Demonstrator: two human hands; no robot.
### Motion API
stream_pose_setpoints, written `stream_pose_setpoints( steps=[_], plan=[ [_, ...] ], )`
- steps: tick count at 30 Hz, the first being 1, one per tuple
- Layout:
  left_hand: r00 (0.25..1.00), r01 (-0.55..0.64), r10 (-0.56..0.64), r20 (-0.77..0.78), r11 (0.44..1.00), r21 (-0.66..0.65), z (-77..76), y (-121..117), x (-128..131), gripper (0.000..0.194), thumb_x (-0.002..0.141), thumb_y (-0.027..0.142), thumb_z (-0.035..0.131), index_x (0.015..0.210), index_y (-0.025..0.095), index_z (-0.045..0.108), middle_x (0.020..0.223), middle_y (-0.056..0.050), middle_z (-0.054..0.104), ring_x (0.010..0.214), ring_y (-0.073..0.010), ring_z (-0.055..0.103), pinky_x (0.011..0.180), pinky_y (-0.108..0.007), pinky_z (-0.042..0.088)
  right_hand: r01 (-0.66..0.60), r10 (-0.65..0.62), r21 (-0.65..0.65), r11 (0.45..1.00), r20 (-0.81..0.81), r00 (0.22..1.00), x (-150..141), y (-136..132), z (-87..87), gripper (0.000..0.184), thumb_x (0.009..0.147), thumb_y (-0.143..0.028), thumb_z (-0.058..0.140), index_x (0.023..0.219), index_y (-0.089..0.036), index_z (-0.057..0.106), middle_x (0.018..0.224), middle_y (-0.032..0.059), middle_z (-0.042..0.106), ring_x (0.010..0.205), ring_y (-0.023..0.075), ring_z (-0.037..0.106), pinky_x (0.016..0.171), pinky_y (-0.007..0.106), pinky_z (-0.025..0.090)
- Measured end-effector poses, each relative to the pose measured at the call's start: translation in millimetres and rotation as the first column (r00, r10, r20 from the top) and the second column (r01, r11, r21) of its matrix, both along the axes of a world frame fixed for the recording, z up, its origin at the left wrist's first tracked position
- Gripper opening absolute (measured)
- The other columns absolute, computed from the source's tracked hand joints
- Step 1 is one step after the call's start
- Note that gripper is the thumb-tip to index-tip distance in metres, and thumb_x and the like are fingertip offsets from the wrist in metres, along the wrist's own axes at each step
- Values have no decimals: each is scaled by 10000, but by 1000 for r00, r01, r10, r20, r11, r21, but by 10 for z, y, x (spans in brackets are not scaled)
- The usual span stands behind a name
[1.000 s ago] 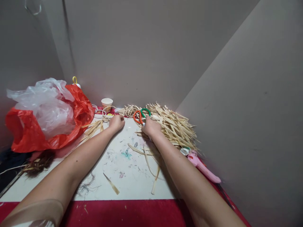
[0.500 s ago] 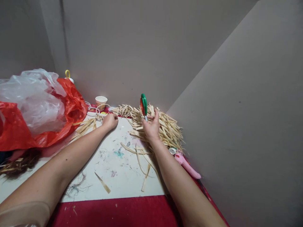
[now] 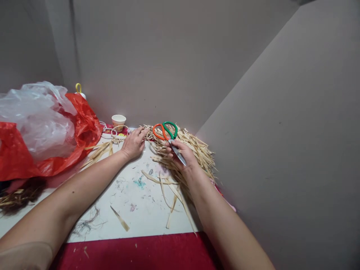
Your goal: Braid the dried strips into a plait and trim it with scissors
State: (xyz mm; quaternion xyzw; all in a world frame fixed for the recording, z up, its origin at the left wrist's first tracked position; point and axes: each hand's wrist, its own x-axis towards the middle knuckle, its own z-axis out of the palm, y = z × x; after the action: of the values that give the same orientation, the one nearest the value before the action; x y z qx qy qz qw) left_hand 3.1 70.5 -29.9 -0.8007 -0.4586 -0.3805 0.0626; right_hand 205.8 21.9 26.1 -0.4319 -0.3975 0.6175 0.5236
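Note:
My right hand (image 3: 181, 154) is closed around the scissors (image 3: 178, 153), with the closed metal blades along the palm and the orange and green handles pointing away from me. Beneath and beyond that hand lies a heap of dry straw strips (image 3: 198, 144). My left hand (image 3: 135, 142) is at the far edge of the white board (image 3: 135, 210), its fingers stretched out beside a coil of twisted straw cord (image 3: 148, 131). Nothing shows in its grasp, though its palm faces away from me.
A red and clear plastic bag (image 3: 53, 123) bulges at the left. A paper cup (image 3: 118, 122) and white rings (image 3: 109, 133) stand behind my left hand. Loose strips (image 3: 172, 210) and a dark fibre bundle (image 3: 21, 197) lie around. Grey walls (image 3: 180, 67) enclose the back and right.
The scissors were lifted and turned in my right hand, so the blades now lie back over the palm. My left hand's fingers went from curled to stretched out. The view shifted slightly right.

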Motion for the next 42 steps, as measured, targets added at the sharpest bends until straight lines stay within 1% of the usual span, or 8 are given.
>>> stream_pose_setpoints(
  steps=[12, 17, 21, 24, 28, 32, 35, 42],
  plan=[
    [957, 261, -257, -136, 965, 13, 88, -7, 47, 767, 680, 33, 514, 1428, 157, 400, 1509, -161, 342, 1368, -292, 324, 1106, -461, 279, -299, 296, 13, 954, 103, 950, 23, -158, 88, 111, 644, -171, 604, 740, -142, 557, 675, 26, 655, 463, 72, 479, 457, 189, 359],
    [881, 406, -355, 311, 906, -117, 128, -27, 171, 549, 739, 45, 511, 1260, 208, 573, 1326, -103, 566, 1242, -239, 485, 1056, -421, 369, -306, 303, 31, 952, 67, 951, 33, -92, 209, 261, 716, -407, 618, 690, -153, 561, 552, 17, 609, 364, 58, 361, 380, 195, 275],
    [699, 481, -106, 707, 802, -355, 171, -17, 263, 216, 832, 227, 523, 1010, 176, 635, 959, -80, 686, 846, -192, 651, 758, -342, 539, -105, 47, 207, 973, 266, 963, 245, 16, 341, 417, 794, -574, 501, 787, -169, 601, 459, -50, 460, 335, 46, 218, 372, 193, 200],
    [566, 574, 94, 819, 668, -473, 220, -11, 241, 193, 854, 319, 511, 960, 171, 575, 860, -72, 676, 601, -140, 635, 476, -245, 494, 35, -254, 310, 950, 701, 667, 444, 63, 343, 366, 801, -517, 517, 835, -176, 644, 627, 38, 605, 479, 114, 476, 486, 242, 370],
    [482, 666, 133, 866, 587, -461, 268, -42, 197, 140, 807, 256, 548, 901, 153, 554, 879, -92, 685, 596, -140, 657, 425, -207, 461, 59, -482, 489, 870, 819, 313, 360, 62, 197, 267, 755, -361, 583, 885, -149, 679, 881, 118, 689, 791, 205, 614, 744, 312, 445],
    [452, 729, 65, 890, 547, -411, 259, -129, 287, 195, 695, 182, 619, 882, 135, 593, 784, -65, 678, 561, -138, 632, 449, -221, 468, -93, -378, 480, 872, 782, 495, -98, 72, 38, 328, 798, -414, 510, 874, -141, 675, 801, 63, 691, 738, 174, 614, 709, 279, 458],
    [499, 716, -46, 865, 584, -383, 243, -214, 384, 209, 596, 62, 586, 794, 125, 605, 649, -14, 633, 564, -131, 597, 520, -231, 474, -135, -400, 511, 849, 788, 469, -365, 122, -58, 285, 758, -368, 539, 892, -146, 655, 795, 46, 668, 714, 164, 576, 695, 276, 438],
    [620, 749, -257, 741, 476, -461, 351, -259, 332, 230, 538, 33, 609, 752, 116, 612, 627, 25, 590, 587, -102, 541, 539, -204, 417, 47, -370, 490, 870, 587, 720, -388, 224, -249, 214, 663, -324, 586, 798, -158, 579, 695, -10, 592, 652, 140, 531, 641, 256, 424]
  ],
)
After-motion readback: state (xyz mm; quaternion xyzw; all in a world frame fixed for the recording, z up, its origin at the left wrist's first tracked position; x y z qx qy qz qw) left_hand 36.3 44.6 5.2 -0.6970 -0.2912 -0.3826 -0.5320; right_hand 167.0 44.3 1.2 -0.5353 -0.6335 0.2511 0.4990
